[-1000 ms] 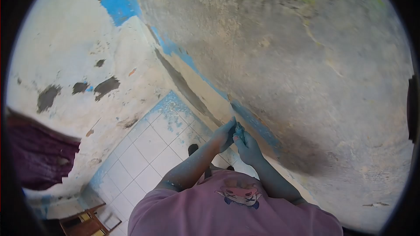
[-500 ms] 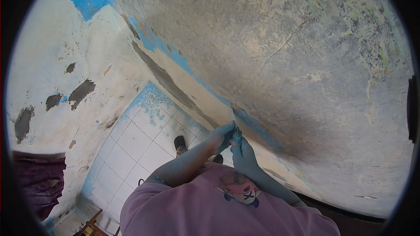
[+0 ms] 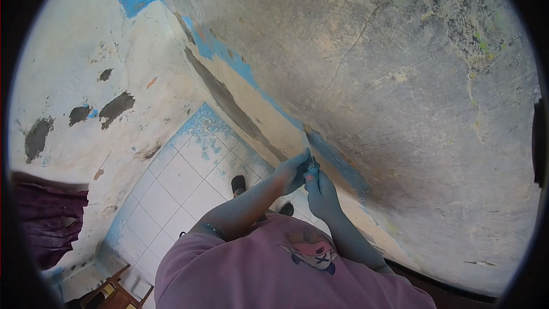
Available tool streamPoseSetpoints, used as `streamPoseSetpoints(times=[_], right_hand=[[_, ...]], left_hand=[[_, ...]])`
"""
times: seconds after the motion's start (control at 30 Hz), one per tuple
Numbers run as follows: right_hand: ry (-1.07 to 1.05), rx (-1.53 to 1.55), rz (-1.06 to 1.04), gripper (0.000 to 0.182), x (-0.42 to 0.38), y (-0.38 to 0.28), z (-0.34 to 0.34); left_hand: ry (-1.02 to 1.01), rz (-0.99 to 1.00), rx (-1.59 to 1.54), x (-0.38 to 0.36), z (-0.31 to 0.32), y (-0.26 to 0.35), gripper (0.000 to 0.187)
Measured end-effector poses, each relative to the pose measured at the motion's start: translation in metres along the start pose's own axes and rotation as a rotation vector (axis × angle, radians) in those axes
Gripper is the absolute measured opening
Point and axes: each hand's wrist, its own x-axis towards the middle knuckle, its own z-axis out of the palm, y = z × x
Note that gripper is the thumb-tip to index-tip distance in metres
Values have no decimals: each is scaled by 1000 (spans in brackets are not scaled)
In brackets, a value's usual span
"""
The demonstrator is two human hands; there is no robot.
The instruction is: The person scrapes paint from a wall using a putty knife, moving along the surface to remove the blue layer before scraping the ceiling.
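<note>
A scraper with a thin, pale blade points up toward the strip of blue paint on the wall. My right hand is closed around its handle, thumb along the top. Beside it, my left hand has its fingers closed at the base of the blade. Blue dust coats both hands and forearms. The blade tip overlaps the edge between the blue strip and the bare grey wall in this view.
On the left, a whitish wall has dark holes in its plaster. White floor tiles carry blue dust and flakes in the corner. A purple curtain hangs lower left, above a wooden chair-like frame.
The view has shifted, so the walls and floor sit slightly differently. Both hands stay together on the scraper, close to the same spot on the wall.
</note>
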Motion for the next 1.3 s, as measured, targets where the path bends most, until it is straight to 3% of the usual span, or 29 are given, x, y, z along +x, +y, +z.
streamPoseSetpoints(times=[0.47,0.57,0.63,0.83,0.9,0.93,1.0,1.3], right_hand=[[-11,-66,-49,36,11,3,7],[-17,-92,-39,36,21,-12,12],[-49,-97,-22,36,24,-16,14],[-38,-94,-69,34,4,-10,-9],[-129,-18,134,34,7,-16,-13],[-126,-15,136,34,10,-12,-8],[-16,-7,-53,35,15,-2,6],[-28,-124,-11,36,6,-15,-4]], left_hand=[[25,10,-24,2,-1,2,37],[139,92,-67,3,-6,6,37],[28,87,-74,3,-13,12,38],[70,-66,-47,-5,14,4,35],[86,-25,-71,2,4,0,35],[18,-12,-91,2,0,2,35],[-54,-20,-109,3,-6,4,35],[-19,-62,-93,3,1,5,37]])
